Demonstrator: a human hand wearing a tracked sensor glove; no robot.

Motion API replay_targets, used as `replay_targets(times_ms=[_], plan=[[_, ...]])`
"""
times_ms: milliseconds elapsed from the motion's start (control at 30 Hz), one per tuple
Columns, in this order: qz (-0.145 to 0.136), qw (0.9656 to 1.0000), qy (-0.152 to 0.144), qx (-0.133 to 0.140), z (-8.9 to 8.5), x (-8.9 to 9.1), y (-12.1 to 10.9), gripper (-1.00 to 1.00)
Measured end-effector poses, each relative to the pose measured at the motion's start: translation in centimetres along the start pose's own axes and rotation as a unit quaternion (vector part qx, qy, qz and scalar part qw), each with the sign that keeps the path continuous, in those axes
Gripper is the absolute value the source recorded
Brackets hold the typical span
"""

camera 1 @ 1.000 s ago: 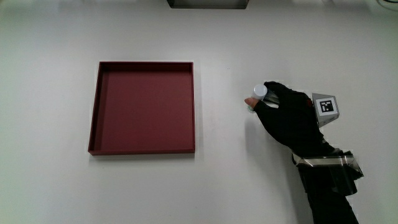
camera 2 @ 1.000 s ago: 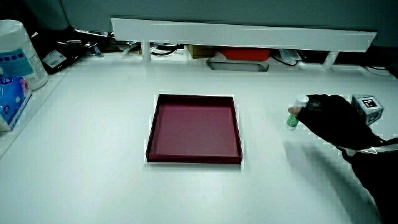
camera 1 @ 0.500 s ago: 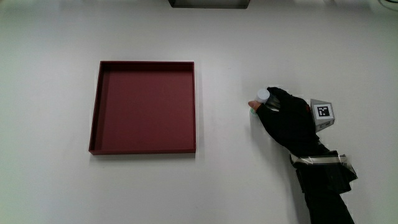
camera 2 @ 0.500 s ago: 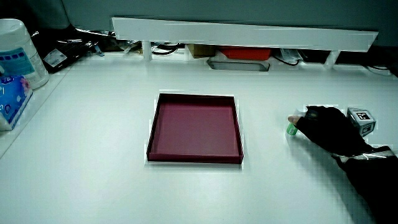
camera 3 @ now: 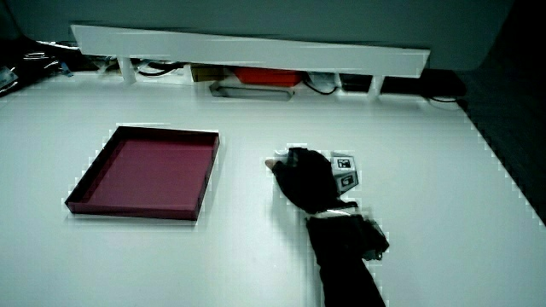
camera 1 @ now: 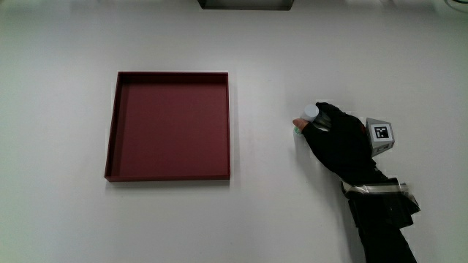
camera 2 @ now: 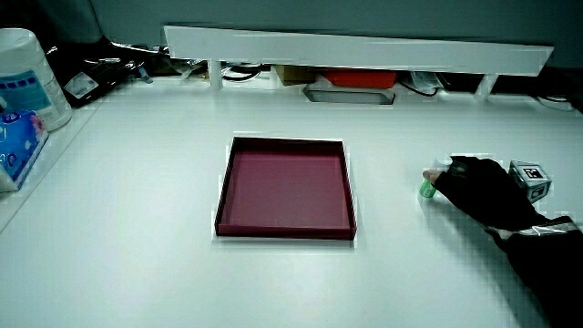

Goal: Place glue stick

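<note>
The glue stick [camera 1: 308, 115] has a white cap and a green body [camera 2: 426, 189]. It stands on the white table beside the dark red tray [camera 1: 170, 126], some way off from it. The gloved hand [camera 1: 335, 137] is shut around the stick, low against the table surface, with the patterned cube [camera 1: 379, 134] on its back. Most of the stick is hidden by the fingers. In both side views the hand [camera 2: 480, 189] [camera 3: 307, 177] rests near the tray's level on the table; the tray [camera 2: 285, 187] [camera 3: 145, 170] holds nothing.
A low white partition [camera 2: 355, 48] runs along the table's edge farthest from the person, with a red item and cables under it. A white tub [camera 2: 27, 75] and a blue packet [camera 2: 16, 137] stand at the table's edge.
The hand has come down with the glue stick from above the table to the surface beside the tray. Over the last half second nothing visibly moved.
</note>
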Motion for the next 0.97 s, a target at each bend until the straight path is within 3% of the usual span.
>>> replay_targets(times_ms=[100,367,433,500,567,600,700,733,767,800,833,867,900,933,967], plan=[[-0.004,0.9999,-0.01,0.003,0.0,0.1,0.0,-0.2],[-0.016,0.9998,-0.001,-0.007,0.8,0.4,-0.9,-0.6],[-0.014,0.9994,-0.024,-0.02,1.2,0.5,-1.2,-0.7],[-0.056,0.996,-0.047,-0.05,1.5,-0.2,-2.1,-0.8],[-0.049,0.9921,-0.078,-0.085,1.8,-0.6,-2.9,-0.9],[-0.066,0.9862,-0.115,-0.099,2.0,-0.6,-3.4,-0.95],[-0.049,0.9681,-0.209,-0.129,1.8,-2.2,-4.9,-1.0],[-0.078,0.9522,-0.266,-0.129,1.8,-2.6,-5.4,-1.0],[-0.056,0.9426,-0.301,-0.132,1.5,-3.5,-6.0,-1.0],[-0.044,0.9381,-0.313,-0.142,1.2,-4.0,-6.4,-1.0],[-0.079,0.9314,-0.323,-0.148,0.7,-5.4,-7.3,-1.0],[-0.073,0.927,-0.334,-0.154,0.4,-6.2,-7.8,-1.0],[-0.068,0.9246,-0.34,-0.158,0.1,-6.6,-8.2,-1.0],[-0.079,0.9189,-0.35,-0.163,-0.2,-7.5,-8.8,-1.0],[-0.067,0.9182,-0.353,-0.167,-0.4,-7.9,-9.1,-1.0]])
